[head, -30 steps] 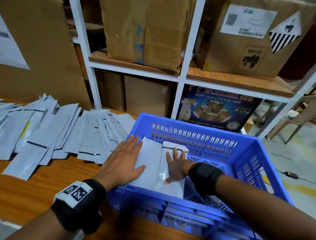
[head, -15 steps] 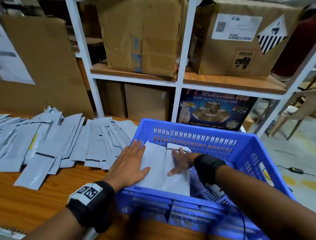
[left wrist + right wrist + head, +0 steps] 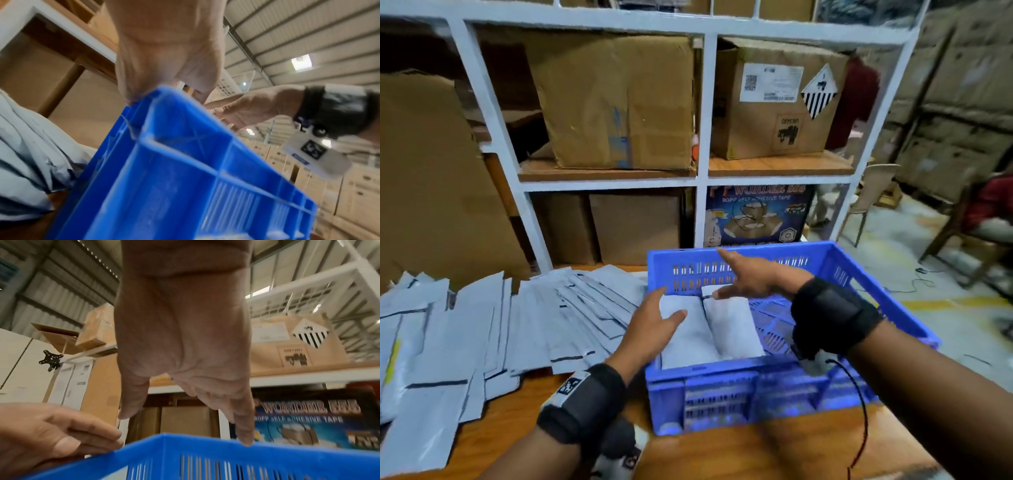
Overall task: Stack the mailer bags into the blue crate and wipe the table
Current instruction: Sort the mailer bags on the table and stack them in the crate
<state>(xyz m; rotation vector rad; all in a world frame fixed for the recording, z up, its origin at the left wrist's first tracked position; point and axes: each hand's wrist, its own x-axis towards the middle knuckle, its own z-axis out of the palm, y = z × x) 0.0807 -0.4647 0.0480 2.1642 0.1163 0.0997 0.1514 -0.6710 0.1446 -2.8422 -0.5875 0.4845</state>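
The blue crate (image 3: 866, 294) stands on the wooden table at centre right, with a few grey-white mailer bags (image 3: 732, 325) lying flat in its left part. A wide spread of loose mailer bags (image 3: 482, 329) covers the table to the left of the crate. My left hand (image 3: 654, 322) hovers over the crate's left edge with fingers straight, holding nothing. My right hand (image 3: 743, 274) is raised above the bags inside the crate, fingers spread and pointing left, empty. In the right wrist view the right hand (image 3: 185, 353) hangs open above the crate rim (image 3: 185, 444).
A white shelf rack (image 3: 702, 178) with cardboard boxes (image 3: 619, 102) stands just behind the table. A large cardboard sheet (image 3: 431, 192) leans at the left. Chairs and a seated person (image 3: 989, 205) are at the far right. A black cable (image 3: 863, 418) trails from my right wrist.
Both hands have lifted off the bags in the crate: the right hand rose and swung left, and the left hand drew back to the crate's left edge. The head view tilted upward.
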